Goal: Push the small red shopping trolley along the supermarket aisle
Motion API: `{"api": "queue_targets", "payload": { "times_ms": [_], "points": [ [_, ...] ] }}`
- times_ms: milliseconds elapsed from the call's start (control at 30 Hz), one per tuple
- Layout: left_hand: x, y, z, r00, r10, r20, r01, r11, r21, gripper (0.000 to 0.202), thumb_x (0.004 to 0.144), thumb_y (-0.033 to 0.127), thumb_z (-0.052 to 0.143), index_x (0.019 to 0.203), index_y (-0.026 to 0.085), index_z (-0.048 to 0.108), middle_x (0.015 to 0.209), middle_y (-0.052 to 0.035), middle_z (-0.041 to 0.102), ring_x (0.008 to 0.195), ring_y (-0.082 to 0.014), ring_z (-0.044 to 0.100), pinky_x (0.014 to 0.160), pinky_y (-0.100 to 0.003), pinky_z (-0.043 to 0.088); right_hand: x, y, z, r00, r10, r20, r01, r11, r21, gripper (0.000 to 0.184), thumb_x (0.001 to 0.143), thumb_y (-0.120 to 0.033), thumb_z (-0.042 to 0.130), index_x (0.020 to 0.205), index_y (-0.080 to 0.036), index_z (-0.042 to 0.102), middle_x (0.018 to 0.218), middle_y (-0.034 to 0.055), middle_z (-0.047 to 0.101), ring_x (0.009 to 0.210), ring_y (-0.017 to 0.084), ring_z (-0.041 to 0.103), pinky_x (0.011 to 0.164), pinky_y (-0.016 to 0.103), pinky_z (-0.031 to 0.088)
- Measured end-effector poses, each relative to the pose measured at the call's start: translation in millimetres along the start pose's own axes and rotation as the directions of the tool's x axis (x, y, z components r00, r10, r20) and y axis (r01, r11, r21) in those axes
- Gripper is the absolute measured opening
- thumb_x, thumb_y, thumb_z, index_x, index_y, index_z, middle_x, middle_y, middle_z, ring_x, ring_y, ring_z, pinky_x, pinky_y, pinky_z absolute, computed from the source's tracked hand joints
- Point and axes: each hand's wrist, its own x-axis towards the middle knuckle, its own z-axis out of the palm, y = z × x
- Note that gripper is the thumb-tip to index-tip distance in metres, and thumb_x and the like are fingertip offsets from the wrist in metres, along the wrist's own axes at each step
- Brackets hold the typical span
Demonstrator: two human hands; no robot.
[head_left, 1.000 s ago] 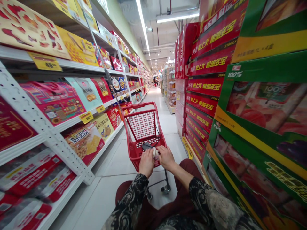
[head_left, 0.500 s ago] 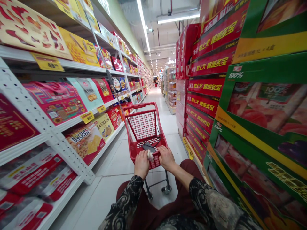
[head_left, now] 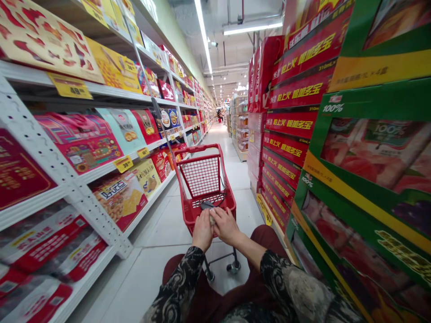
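Observation:
My left hand (head_left: 203, 229) and my right hand (head_left: 225, 224) meet over the near edge of a small red shopping cart (head_left: 185, 193). Both are closed, with fingertips together around a small, crumpled, whitish wad (head_left: 212, 220), which looks like tissue or cloth. Most of the wad is covered by my fingers. Just beyond them, inside the basket, lies a flat dark grey object (head_left: 206, 205), partly hidden by my right hand. A thin black cable (head_left: 222, 196) curls beside it.
White shelving (head_left: 67, 186) with boxed snacks and yellow price tags lines the left. Stacked red drink cartons (head_left: 286, 121) and green juice boxes (head_left: 367, 134) rise close on the right. Between them a tiled aisle (head_left: 240, 172) runs ahead. The cart's wheels (head_left: 233, 268) stand near my knees.
My right hand has moved left off the cart's rim to join my left hand at the whitish wad. The left hand has shifted slightly right and nearer. The cart has barely moved.

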Motion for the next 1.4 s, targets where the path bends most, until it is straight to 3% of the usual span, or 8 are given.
{"api": "queue_targets", "payload": {
  "times_ms": [200, 400, 533, 633, 800, 1000, 1167, 1400],
  "points": [
    [-5, -11, -5.8, 1.000, -0.010, -0.007, 0.010, 1.000, -0.014, 0.054, 0.072, 0.010, 0.041, 0.126, 0.010, 0.037, 0.131, -0.0167, 0.048, 0.122, -0.0245, 0.044, 0.102, -0.046, 0.034, 10, -9, 6, 0.999, 0.000, 0.033, 0.002, 0.998, -0.059, 0.047, 0.081, -0.024, 0.050, 0.128, -0.019, 0.045, 0.144, 0.0120, 0.031, 0.131, 0.027, 0.027, 0.106, 0.051, 0.017],
    [-10, -11, -8.6, 1.000, 0.010, -0.021, -0.010, 1.000, 0.000, 0.058, 0.069, 0.007, 0.042, 0.127, 0.012, 0.035, 0.131, -0.0164, 0.047, 0.124, -0.0239, 0.042, 0.103, -0.047, 0.032, 18, -13, 5, 0.997, 0.007, 0.075, -0.004, 0.999, -0.043, 0.039, 0.085, -0.021, 0.043, 0.124, -0.021, 0.047, 0.120, 0.0083, 0.056, 0.110, 0.022, 0.049, 0.103, 0.049, 0.020],
    [-14, -15, -10.6, 0.999, 0.043, 0.005, -0.043, 0.998, 0.034, 0.064, 0.066, 0.006, 0.044, 0.129, 0.013, 0.033, 0.131, -0.0147, 0.048, 0.123, -0.0236, 0.043, 0.103, -0.047, 0.032, 19, -7, -3, 0.997, 0.046, 0.064, -0.042, 0.997, -0.064, 0.027, 0.084, -0.023, 0.045, 0.108, -0.023, 0.057, 0.105, 0.0051, 0.061, 0.100, 0.020, 0.053, 0.101, 0.048, 0.020],
    [-15, -16, -12.9, 0.997, 0.061, 0.037, -0.064, 0.995, 0.073, 0.068, 0.062, 0.004, 0.045, 0.129, 0.013, 0.033, 0.133, -0.0136, 0.046, 0.124, -0.0230, 0.042, 0.105, -0.045, 0.030, 15, 9, -13, 0.989, 0.148, 0.018, -0.146, 0.986, -0.080, 0.022, 0.083, -0.023, 0.045, 0.099, -0.021, 0.060, 0.101, 0.0049, 0.061, 0.097, 0.020, 0.053, 0.100, 0.046, 0.019],
    [-16, -12, -14.9, 0.996, 0.050, 0.072, -0.059, 0.990, 0.127, 0.064, 0.064, 0.005, 0.044, 0.128, 0.008, 0.036, 0.133, -0.0162, 0.046, 0.126, -0.0235, 0.040, 0.107, -0.044, 0.028, 9, 27, -25, 0.968, 0.243, -0.062, -0.248, 0.964, -0.097, 0.022, 0.084, -0.019, 0.042, 0.096, -0.020, 0.061, 0.108, 0.0070, 0.058, 0.103, 0.020, 0.048, 0.103, 0.045, 0.014],
    [-16, -9, -18.2, 0.993, 0.037, 0.109, -0.056, 0.983, 0.176, 0.060, 0.066, 0.007, 0.046, 0.126, 0.009, 0.041, 0.133, -0.0152, 0.048, 0.127, -0.0243, 0.039, 0.108, -0.044, 0.028, 8, 6, -7, 0.996, 0.082, -0.018, -0.083, 0.992, -0.099, 0.035, 0.080, -0.031, 0.049, 0.114, -0.020, 0.052, 0.118, 0.0084, 0.054, 0.114, 0.023, 0.042, 0.105, 0.048, 0.014],
    [-16, -11, -21.5, 0.989, 0.033, 0.142, -0.060, 0.980, 0.189, 0.062, 0.065, 0.006, 0.046, 0.127, 0.008, 0.041, 0.134, -0.0140, 0.046, 0.129, -0.0232, 0.036, 0.109, -0.042, 0.025, 9, 8, -1, 0.998, 0.055, -0.003, -0.055, 0.993, -0.108, 0.034, 0.082, -0.025, 0.046, 0.116, -0.022, 0.051, 0.121, 0.0071, 0.053, 0.121, 0.024, 0.037, 0.105, 0.050, 0.011],
    [-16, -10, -20.7, 0.992, 0.040, 0.122, -0.061, 0.982, 0.178, 0.060, 0.066, 0.006, 0.046, 0.125, 0.011, 0.043, 0.133, -0.0130, 0.048, 0.127, -0.0237, 0.038, 0.108, -0.044, 0.027, 7, 33, -24, 0.977, 0.215, -0.016, -0.215, 0.968, -0.126, 0.037, 0.079, -0.017, 0.043, 0.113, -0.020, 0.054, 0.128, 0.0086, 0.050, 0.127, 0.024, 0.031, 0.105, 0.053, 0.008]
  ]
}}
